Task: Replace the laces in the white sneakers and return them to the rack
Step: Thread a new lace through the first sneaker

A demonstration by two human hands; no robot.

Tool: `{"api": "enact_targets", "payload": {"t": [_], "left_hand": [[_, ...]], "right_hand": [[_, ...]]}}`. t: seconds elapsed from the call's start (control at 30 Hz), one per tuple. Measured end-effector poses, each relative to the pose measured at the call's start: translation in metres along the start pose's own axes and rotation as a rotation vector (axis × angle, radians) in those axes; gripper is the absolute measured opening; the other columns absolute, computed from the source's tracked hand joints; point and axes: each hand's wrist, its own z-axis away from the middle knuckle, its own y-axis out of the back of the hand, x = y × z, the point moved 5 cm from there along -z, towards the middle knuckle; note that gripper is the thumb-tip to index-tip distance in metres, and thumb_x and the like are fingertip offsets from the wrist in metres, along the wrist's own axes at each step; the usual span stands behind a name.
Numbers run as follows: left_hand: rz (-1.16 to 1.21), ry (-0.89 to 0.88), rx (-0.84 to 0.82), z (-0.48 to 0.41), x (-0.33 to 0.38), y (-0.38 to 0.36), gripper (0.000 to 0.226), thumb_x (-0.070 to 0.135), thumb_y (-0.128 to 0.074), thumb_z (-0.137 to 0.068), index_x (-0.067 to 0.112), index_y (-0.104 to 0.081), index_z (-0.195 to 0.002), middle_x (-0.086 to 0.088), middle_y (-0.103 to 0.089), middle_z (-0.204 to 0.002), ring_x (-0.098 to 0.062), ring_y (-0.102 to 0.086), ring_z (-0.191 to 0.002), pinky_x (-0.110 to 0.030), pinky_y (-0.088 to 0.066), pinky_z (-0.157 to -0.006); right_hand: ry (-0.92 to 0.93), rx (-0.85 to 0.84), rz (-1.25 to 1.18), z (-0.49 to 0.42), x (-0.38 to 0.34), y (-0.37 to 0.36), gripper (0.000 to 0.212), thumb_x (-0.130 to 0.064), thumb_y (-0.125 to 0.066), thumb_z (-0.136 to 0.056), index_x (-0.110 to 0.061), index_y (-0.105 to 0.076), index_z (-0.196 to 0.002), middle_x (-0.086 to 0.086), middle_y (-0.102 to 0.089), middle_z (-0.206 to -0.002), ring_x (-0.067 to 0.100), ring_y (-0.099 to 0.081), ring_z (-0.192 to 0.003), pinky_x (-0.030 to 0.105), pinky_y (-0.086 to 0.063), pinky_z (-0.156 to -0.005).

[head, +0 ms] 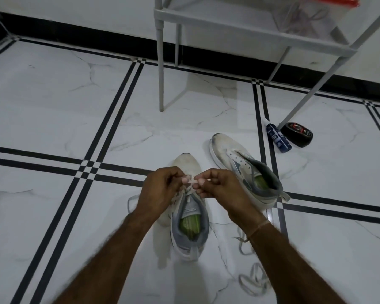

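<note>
A white sneaker [190,227] with a grey collar and green insole stands on the floor right in front of me, toe pointing away. Over its eyelets my left hand [160,189] and my right hand [219,189] each pinch the white lace [190,182] between thumb and fingers; the fingertips almost meet. A loop of that lace [131,200] trails out to the sneaker's left. The second white sneaker [241,167] lies to the right, tilted, with no lace in its eyelets. Loose white laces [250,279] lie on the floor under my right forearm.
A grey metal rack [228,25] stands at the back, its legs coming down to the floor behind the sneakers. Beside its right front leg lie a blue tube [278,137] and a black round tin [297,134]. The floor is white marble tile with black stripes.
</note>
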Motion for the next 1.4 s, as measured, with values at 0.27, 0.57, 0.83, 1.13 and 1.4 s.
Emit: {"api": "enact_targets", "payload": {"t": [0.27,0.57,0.83,1.13,1.4], "left_hand": [[0.12,0.029,-0.032,0.006,0.003,-0.017,0.008,0.014,-0.079,-0.084,0.022,-0.076,-0.084,0.006,-0.073,-0.074,-0.015,-0.07,-0.074,-0.037,-0.058,-0.074],[-0.042,0.047,0.004,0.011,-0.014,-0.015,0.014,0.023,-0.084,-0.08,0.035,-0.076,-0.077,0.017,-0.072,-0.084,0.002,-0.065,-0.089,-0.015,-0.046,-0.075],[-0.266,0.049,-0.019,0.013,-0.005,-0.026,0.011,0.033,-0.08,-0.081,0.027,-0.073,-0.086,0.015,-0.063,-0.089,-0.004,-0.059,-0.087,-0.021,-0.044,-0.072],[-0.361,0.035,-0.014,0.017,-0.005,-0.036,0.017,0.039,-0.079,-0.078,0.029,-0.07,-0.088,0.017,-0.06,-0.091,-0.009,-0.058,-0.09,-0.029,-0.048,-0.075],[-0.284,0.061,-0.01,0.023,-0.017,-0.039,0.013,0.037,-0.075,-0.083,0.034,-0.064,-0.077,0.018,-0.061,-0.088,-0.006,-0.059,-0.089,-0.029,-0.047,-0.071]], "right_hand": [[0.018,0.035,0.026,0.003,0.009,0.0,0.01,0.0,-0.068,-0.095,0.003,-0.071,-0.103,0.021,-0.075,-0.083,0.021,-0.072,-0.073,0.03,-0.059,-0.069],[0.035,0.051,0.54,0.005,0.026,0.008,0.006,-0.013,-0.081,-0.081,-0.016,-0.081,-0.087,-0.003,-0.074,-0.071,0.008,-0.07,-0.067,0.029,-0.061,-0.068],[-0.102,0.109,0.278,0.011,0.045,0.015,0.01,-0.002,-0.074,-0.088,-0.002,-0.079,-0.097,0.015,-0.077,-0.088,0.03,-0.076,-0.083,0.042,-0.065,-0.074],[-0.099,0.132,0.223,0.014,0.048,0.014,0.012,0.002,-0.071,-0.089,-0.006,-0.078,-0.093,0.016,-0.077,-0.087,0.033,-0.075,-0.084,0.043,-0.065,-0.074],[-0.047,0.087,0.251,0.016,0.047,0.008,0.008,-0.006,-0.073,-0.092,-0.005,-0.079,-0.097,0.012,-0.077,-0.084,0.027,-0.076,-0.081,0.044,-0.065,-0.074]]}}
